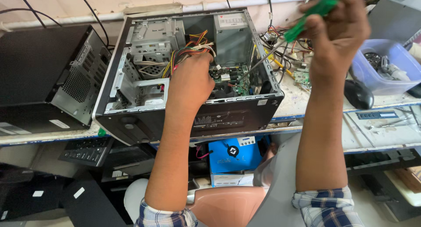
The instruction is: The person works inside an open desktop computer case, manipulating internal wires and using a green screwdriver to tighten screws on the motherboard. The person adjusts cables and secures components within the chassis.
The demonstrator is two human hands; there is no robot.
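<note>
Screwdriver (280, 45) gripped in closed right hand (335, 34); left hand (190, 80) curled inside computer case (245, 115)

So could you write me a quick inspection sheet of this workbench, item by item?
Surface: worn pale bench, stained and crowded.
Job's things: open computer case lying on its side; green-handled screwdriver, shaft angled down into the case.
Clutter: mouse, plastic tub of parts, memory stick, closed black computer.
Hands: left hand inside the case by the wire bundle; right hand raised, gripping the screwdriver.
Cables: black leads along the wall; loose coloured wires behind the case.
Surroundings: keyboard and blue box under the bench.
</note>
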